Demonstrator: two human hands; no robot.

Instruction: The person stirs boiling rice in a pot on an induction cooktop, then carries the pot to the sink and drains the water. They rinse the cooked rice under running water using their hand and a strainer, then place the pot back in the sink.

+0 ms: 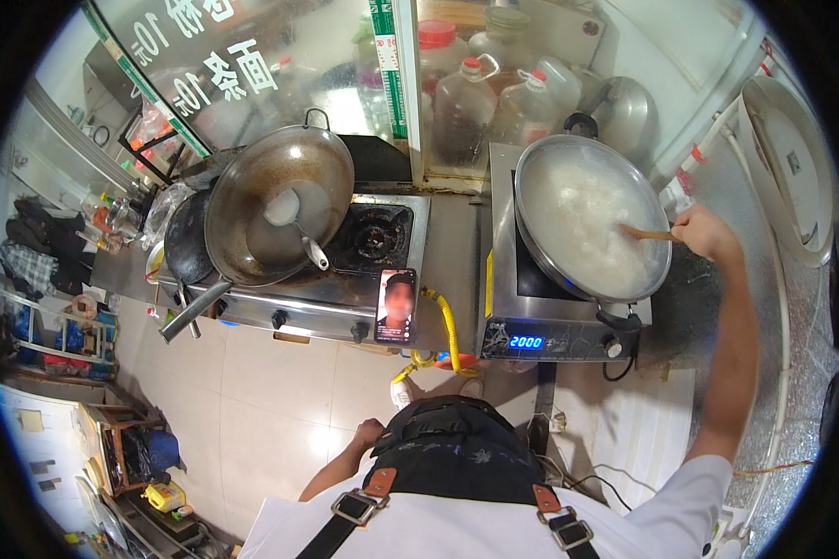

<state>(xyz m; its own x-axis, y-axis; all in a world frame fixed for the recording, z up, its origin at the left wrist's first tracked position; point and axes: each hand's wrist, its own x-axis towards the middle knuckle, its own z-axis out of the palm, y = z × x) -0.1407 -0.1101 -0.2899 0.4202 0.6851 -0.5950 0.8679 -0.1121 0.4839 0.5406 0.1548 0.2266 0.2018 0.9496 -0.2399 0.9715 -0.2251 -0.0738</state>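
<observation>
My right hand [706,230] grips the handle of a wooden utensil [649,234], whose far end is sunk in pale, cloudy liquid. That liquid fills a wide two-handled steel pan [528,230] with a bubbling or foamy surface. Under the pan is an induction cooker [493,300] with a lit blue display and a knob. By my waist, next to the black apron [454,440], my left hand [370,433] hangs with its fingers curled; whether anything is in it is hard to see.
A steel wok [231,202] with a ladle [312,248] inside tilts on the gas stove [328,279]. A smartphone [396,307] leans at the stove's front. Below runs a yellow hose [447,328]. Plastic jugs [465,98] stand behind glass. At right is a large round lid-like object [751,119].
</observation>
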